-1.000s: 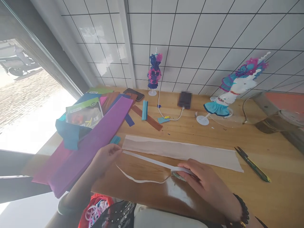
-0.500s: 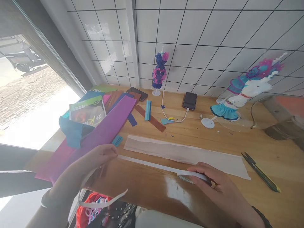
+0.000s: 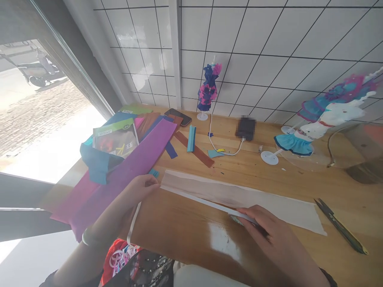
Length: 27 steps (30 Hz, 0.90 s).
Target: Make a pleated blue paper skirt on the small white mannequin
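A narrow white tape (image 3: 199,200) is stretched between my hands along the near edge of a long pale crepe-paper strip (image 3: 245,195). My left hand (image 3: 145,186) pinches its left end at the paper's left corner, and a loose white tail hangs below the wrist. In my right hand (image 3: 266,229) is the tape roll (image 3: 236,218), gripped between thumb and fingers and mostly hidden by them. Dark-bladed scissors (image 3: 341,227) with yellow-green edging lie right of the paper.
Purple crepe paper (image 3: 125,175) and a printed packet (image 3: 115,137) lie left. Behind are a phone (image 3: 178,117), a white cable (image 3: 239,147) and a blue-pink dressed figure (image 3: 208,87). More dressed figures (image 3: 326,115) stand right. Below the table edge is a red bag (image 3: 112,255).
Both hands have shifted slightly to the right in the picture. The left end of the tape has come up to the paper's near left corner, and the tape now lies along its edge.
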Each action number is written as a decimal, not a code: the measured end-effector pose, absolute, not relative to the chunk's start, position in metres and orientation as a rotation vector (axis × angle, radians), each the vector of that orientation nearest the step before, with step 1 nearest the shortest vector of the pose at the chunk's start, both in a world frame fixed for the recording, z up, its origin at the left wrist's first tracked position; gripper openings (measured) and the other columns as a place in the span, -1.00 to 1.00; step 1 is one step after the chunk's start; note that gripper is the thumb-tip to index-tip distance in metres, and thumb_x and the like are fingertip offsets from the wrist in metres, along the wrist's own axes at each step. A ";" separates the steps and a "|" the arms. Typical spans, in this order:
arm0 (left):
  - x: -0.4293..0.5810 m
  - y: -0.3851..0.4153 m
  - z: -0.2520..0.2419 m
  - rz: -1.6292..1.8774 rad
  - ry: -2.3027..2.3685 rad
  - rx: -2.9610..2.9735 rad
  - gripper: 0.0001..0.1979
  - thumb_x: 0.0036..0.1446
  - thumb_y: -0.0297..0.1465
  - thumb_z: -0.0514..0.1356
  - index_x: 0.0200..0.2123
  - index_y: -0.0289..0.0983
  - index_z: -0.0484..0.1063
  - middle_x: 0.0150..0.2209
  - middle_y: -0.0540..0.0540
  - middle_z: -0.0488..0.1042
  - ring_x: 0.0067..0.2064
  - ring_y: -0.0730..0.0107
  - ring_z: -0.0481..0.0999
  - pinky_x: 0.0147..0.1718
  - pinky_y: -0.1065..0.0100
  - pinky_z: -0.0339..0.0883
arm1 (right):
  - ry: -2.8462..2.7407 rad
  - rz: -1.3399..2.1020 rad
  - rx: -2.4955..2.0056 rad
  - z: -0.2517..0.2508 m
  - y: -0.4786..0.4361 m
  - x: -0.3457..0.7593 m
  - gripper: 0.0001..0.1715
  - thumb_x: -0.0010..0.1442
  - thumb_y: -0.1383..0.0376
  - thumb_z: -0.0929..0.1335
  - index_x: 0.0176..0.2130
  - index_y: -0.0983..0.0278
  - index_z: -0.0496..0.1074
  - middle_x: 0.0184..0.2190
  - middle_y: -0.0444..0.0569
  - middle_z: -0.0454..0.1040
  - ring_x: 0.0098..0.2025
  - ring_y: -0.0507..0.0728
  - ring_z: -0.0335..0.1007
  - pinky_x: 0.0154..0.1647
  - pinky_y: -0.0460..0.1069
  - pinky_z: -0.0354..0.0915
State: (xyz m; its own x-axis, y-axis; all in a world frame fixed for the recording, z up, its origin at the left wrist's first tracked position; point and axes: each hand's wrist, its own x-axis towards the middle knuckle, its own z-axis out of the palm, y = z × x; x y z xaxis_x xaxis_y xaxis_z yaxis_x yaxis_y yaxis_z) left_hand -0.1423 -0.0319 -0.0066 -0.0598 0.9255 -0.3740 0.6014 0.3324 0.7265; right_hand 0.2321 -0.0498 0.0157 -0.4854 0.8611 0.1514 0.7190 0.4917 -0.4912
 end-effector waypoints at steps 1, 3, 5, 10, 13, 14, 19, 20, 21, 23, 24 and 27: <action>-0.142 -0.031 -0.008 0.492 1.772 1.361 -0.74 -0.02 -0.17 0.16 -0.44 -0.25 0.46 -0.43 -0.05 0.50 -0.35 0.22 0.42 -0.36 0.31 0.21 | -2.370 0.493 -1.325 0.014 -0.050 0.231 -0.78 0.29 0.18 0.21 -0.16 0.14 0.39 -0.33 -0.12 0.50 -0.32 0.05 0.49 -0.33 -0.08 0.42; -0.142 -0.030 -0.009 0.480 1.804 1.352 -0.73 -0.03 -0.16 0.17 -0.44 -0.26 0.46 -0.44 -0.05 0.50 -0.35 0.23 0.42 -0.38 0.33 0.20 | -2.383 0.446 -1.353 0.013 -0.050 0.230 -0.78 0.30 0.17 0.20 -0.18 0.14 0.38 -0.36 -0.14 0.50 -0.36 0.05 0.48 -0.38 -0.07 0.41; -0.143 -0.027 -0.010 0.456 1.835 1.360 -0.73 -0.03 -0.16 0.16 -0.46 -0.26 0.45 -0.44 -0.04 0.50 -0.35 0.23 0.43 -0.38 0.34 0.19 | -2.374 0.386 -1.398 0.012 -0.050 0.228 -0.79 0.28 0.15 0.22 -0.21 0.14 0.38 -0.39 -0.15 0.50 -0.41 0.05 0.48 -0.47 -0.08 0.39; -0.145 -0.023 -0.011 0.419 1.873 1.407 -0.72 -0.06 -0.15 0.16 -0.49 -0.26 0.44 -0.44 -0.03 0.49 -0.34 0.22 0.42 -0.39 0.35 0.17 | -2.330 0.300 -1.461 0.013 -0.051 0.228 -0.82 0.25 0.13 0.25 -0.24 0.15 0.35 -0.39 -0.16 0.53 -0.45 0.05 0.51 -0.58 -0.11 0.36; -0.145 -0.022 -0.011 0.388 1.884 1.427 -0.72 -0.06 -0.14 0.15 -0.50 -0.26 0.43 -0.44 -0.03 0.48 -0.33 0.22 0.42 -0.39 0.35 0.17 | -2.336 0.290 -1.449 0.013 -0.052 0.231 -0.82 0.26 0.13 0.24 -0.26 0.16 0.35 -0.41 -0.16 0.53 -0.46 0.05 0.51 -0.58 -0.11 0.36; -0.145 -0.022 -0.011 0.375 1.879 1.432 -0.71 -0.05 -0.14 0.14 -0.50 -0.26 0.43 -0.44 -0.03 0.48 -0.33 0.22 0.42 -0.38 0.34 0.17 | -2.341 0.288 -1.447 0.013 -0.052 0.231 -0.81 0.26 0.13 0.23 -0.27 0.16 0.35 -0.42 -0.16 0.53 -0.47 0.05 0.50 -0.57 -0.11 0.36; -0.146 -0.020 -0.011 0.330 1.868 1.417 -0.69 -0.06 -0.12 0.15 -0.51 -0.26 0.43 -0.43 -0.03 0.48 -0.33 0.20 0.44 -0.37 0.32 0.18 | -2.364 0.319 -1.490 0.015 -0.054 0.232 -0.78 0.28 0.13 0.21 -0.26 0.16 0.36 -0.40 -0.15 0.52 -0.47 0.04 0.48 -0.55 -0.11 0.35; -0.146 -0.020 -0.011 0.324 1.873 1.415 -0.70 -0.07 -0.12 0.15 -0.51 -0.26 0.44 -0.43 -0.03 0.48 -0.32 0.20 0.44 -0.37 0.32 0.19 | -2.370 0.333 -1.510 0.015 -0.054 0.232 -0.78 0.28 0.14 0.21 -0.26 0.16 0.36 -0.39 -0.15 0.52 -0.46 0.03 0.48 -0.53 -0.10 0.36; -0.147 -0.020 -0.012 0.318 1.878 1.415 -0.70 -0.08 -0.13 0.16 -0.51 -0.26 0.44 -0.44 -0.03 0.48 -0.32 0.20 0.44 -0.38 0.32 0.19 | -2.375 0.346 -1.530 0.016 -0.054 0.231 -0.78 0.29 0.14 0.20 -0.25 0.16 0.36 -0.37 -0.15 0.52 -0.45 0.03 0.48 -0.51 -0.10 0.36; -0.147 -0.020 -0.012 0.307 1.889 1.415 -0.71 -0.09 -0.13 0.16 -0.52 -0.25 0.44 -0.44 -0.02 0.49 -0.33 0.21 0.44 -0.39 0.33 0.18 | -2.376 0.364 -1.557 0.016 -0.054 0.231 -0.78 0.29 0.14 0.21 -0.24 0.16 0.36 -0.35 -0.15 0.51 -0.42 0.03 0.48 -0.47 -0.10 0.36; -0.147 -0.019 -0.012 0.307 1.894 1.416 -0.72 -0.09 -0.13 0.16 -0.53 -0.25 0.43 -0.43 -0.02 0.49 -0.33 0.21 0.44 -0.39 0.33 0.18 | -2.371 0.369 -1.563 0.015 -0.054 0.230 -0.78 0.29 0.13 0.21 -0.24 0.16 0.36 -0.34 -0.15 0.51 -0.41 0.03 0.48 -0.46 -0.10 0.36; -0.146 -0.019 -0.012 0.315 1.902 1.415 -0.71 -0.09 -0.13 0.17 -0.52 -0.25 0.43 -0.44 -0.03 0.49 -0.35 0.22 0.44 -0.41 0.33 0.17 | -2.357 0.391 -1.574 0.014 -0.053 0.231 -0.77 0.29 0.12 0.20 -0.24 0.16 0.35 -0.33 -0.15 0.51 -0.40 0.03 0.47 -0.45 -0.10 0.36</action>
